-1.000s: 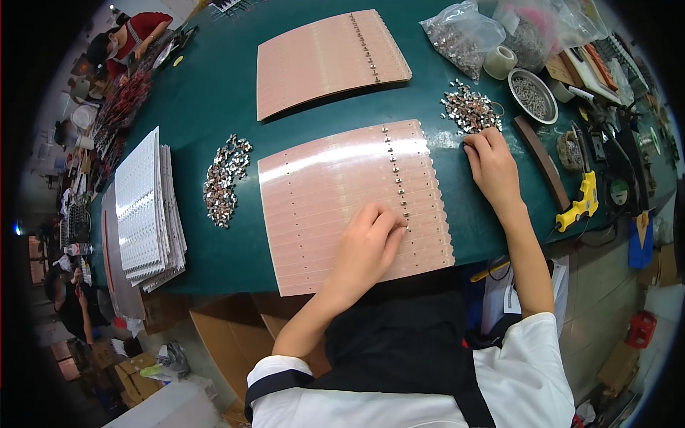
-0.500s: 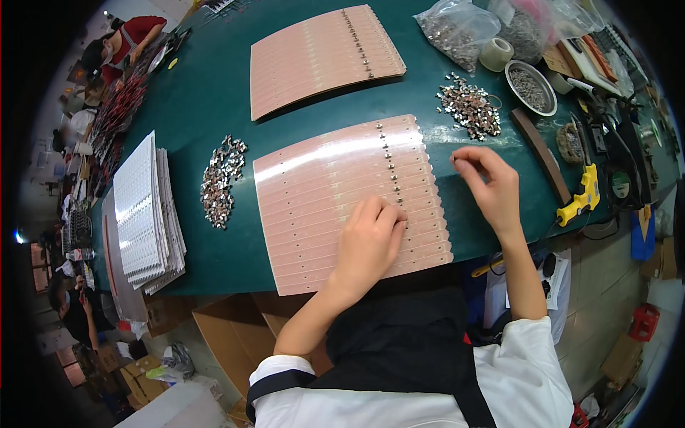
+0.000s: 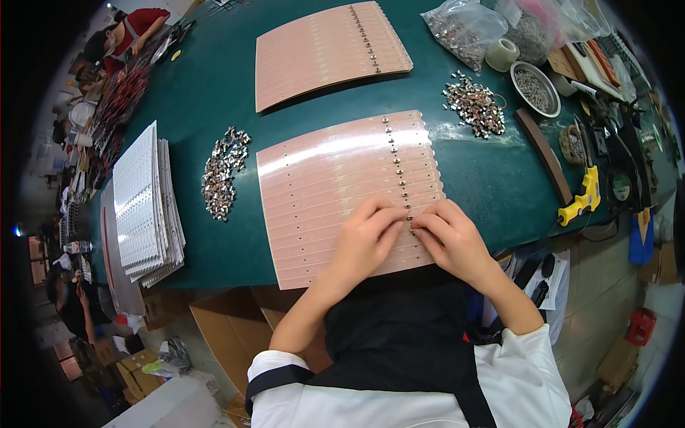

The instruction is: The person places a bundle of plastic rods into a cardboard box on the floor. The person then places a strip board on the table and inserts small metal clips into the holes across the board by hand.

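Observation:
A pinkish panel (image 3: pixel 335 192), scored into long strips, lies on the table in front of me. A column of small metal clips (image 3: pixel 397 162) runs down its right part. My left hand (image 3: pixel 367 239) rests over the panel's lower middle, fingers bent together beside this column; what they pinch, if anything, is hidden. Close against it on the right, my right hand (image 3: pixel 453 239) is closed in a pinch, with a small metal piece showing at its fingertips on the panel.
Loose metal pieces lie in a left pile (image 3: pixel 225 173) and a right pile (image 3: pixel 474 105). Behind is another panel (image 3: pixel 314 57). White perforated sheets (image 3: pixel 139 203) are stacked left. A metal bowl (image 3: pixel 535 89), brown bar (image 3: pixel 544 157) and yellow glue gun (image 3: pixel 586 196) sit right. Someone in red (image 3: pixel 143 28) works far left.
My right hand has come left and down, from beyond the panel's right edge onto the panel next to my left hand. My left hand stays nearly in place. The whole view has shifted slightly.

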